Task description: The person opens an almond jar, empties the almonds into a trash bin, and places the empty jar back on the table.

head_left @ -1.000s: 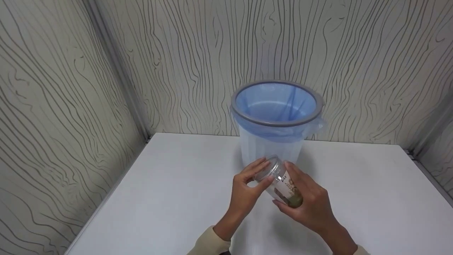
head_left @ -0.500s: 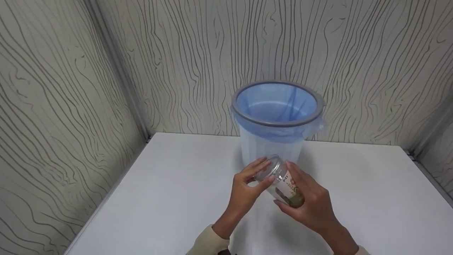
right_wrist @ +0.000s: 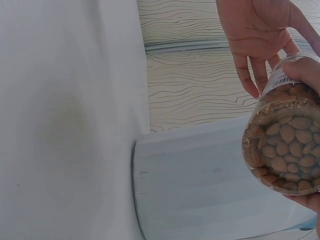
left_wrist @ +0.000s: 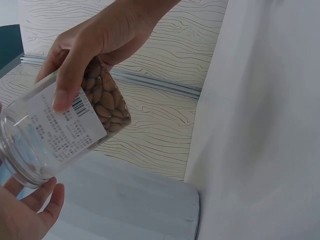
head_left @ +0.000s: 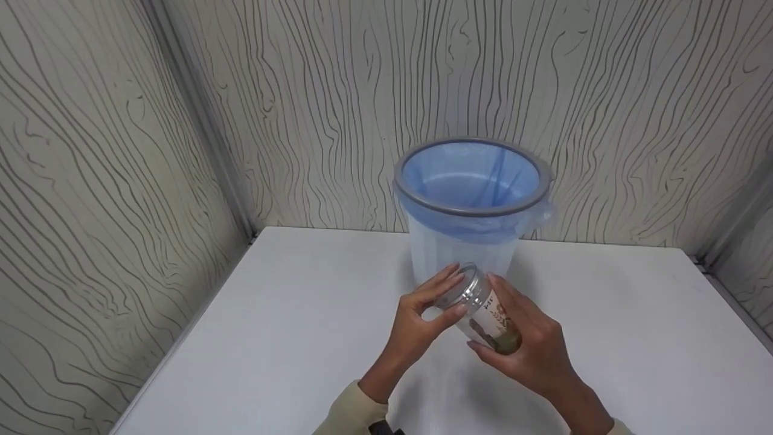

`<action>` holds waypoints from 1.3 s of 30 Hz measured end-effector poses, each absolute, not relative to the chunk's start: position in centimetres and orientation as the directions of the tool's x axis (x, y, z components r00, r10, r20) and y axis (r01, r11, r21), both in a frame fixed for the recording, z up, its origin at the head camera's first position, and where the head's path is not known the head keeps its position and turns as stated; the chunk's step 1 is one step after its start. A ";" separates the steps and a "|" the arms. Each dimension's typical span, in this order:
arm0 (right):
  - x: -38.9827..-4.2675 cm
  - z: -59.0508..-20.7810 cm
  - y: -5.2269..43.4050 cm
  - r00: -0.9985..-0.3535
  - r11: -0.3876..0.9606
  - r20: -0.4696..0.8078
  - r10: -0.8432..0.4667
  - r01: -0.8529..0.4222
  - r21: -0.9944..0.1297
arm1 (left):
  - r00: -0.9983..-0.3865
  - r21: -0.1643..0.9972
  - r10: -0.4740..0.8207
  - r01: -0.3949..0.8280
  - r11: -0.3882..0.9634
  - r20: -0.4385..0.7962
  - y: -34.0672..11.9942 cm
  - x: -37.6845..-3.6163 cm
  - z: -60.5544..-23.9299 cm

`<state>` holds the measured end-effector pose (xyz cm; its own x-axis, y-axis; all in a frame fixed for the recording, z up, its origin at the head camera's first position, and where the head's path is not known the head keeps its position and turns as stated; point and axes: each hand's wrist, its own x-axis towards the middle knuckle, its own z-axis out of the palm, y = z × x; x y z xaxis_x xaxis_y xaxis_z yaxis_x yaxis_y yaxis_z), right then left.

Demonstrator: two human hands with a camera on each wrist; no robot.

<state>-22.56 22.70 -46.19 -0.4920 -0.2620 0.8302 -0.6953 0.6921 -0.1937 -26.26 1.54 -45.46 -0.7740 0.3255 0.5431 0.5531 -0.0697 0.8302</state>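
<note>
A clear jar (head_left: 492,317), part filled with almonds (left_wrist: 104,97), is held tilted above the table in front of the bin. Its printed label shows in the left wrist view, and its round base (right_wrist: 290,155) faces the right wrist camera. My right hand (head_left: 534,341) grips the jar's body near the almond end, thumb below and fingers over the far side. At the upper end, my left hand (head_left: 416,317) holds the clear lid (head_left: 464,289) between thumb and fingers. Some right-hand fingers are hidden behind the jar.
A pale bin with a grey rim (head_left: 474,211) and a blue liner (head_left: 450,190) stands just beyond the jar. Under it is a white table (head_left: 314,314). Wood-patterned panels (head_left: 338,121) enclose the back and sides.
The jar has turned and shifted very slightly to the right in my hands. My left fingers and wrist have shifted a little at the lid. The bin has stayed put.
</note>
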 end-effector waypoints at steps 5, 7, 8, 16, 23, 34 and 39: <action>-22.6 -46.2 22.7 -0.494 0.688 0.830 -0.260 -0.698 -0.200 | -0.771 0.830 0.335 0.552 -0.072 0.542 1.5 -26.3 -45.5; -22.6 -46.2 22.7 -0.487 0.684 0.833 -0.260 -0.702 -0.197 | -0.771 0.830 0.335 0.553 -0.072 0.542 1.5 -26.3 -45.5; -22.6 -46.3 22.7 -0.483 0.682 0.836 -0.260 -0.705 -0.195 | -0.771 0.831 0.337 0.550 -0.076 0.541 1.5 -26.3 -45.5; -22.7 -46.4 22.7 -0.481 0.685 0.838 -0.259 -0.702 -0.192 | -0.759 0.820 0.331 0.566 -0.090 0.560 1.6 -26.2 -45.7; -22.8 -46.4 22.7 -0.461 0.691 0.847 -0.265 -0.704 -0.166 | -0.772 0.822 0.305 0.565 -0.073 0.558 1.7 -26.0 -45.5; -22.9 -46.6 22.6 -0.452 0.696 0.851 -0.268 -0.701 -0.153 | -0.779 0.809 0.257 0.588 -0.017 0.572 1.9 -25.9 -45.5; -22.9 -46.5 22.6 -0.450 0.696 0.852 -0.269 -0.702 -0.151 | -0.779 0.802 0.237 0.597 0.000 0.580 2.1 -25.7 -45.4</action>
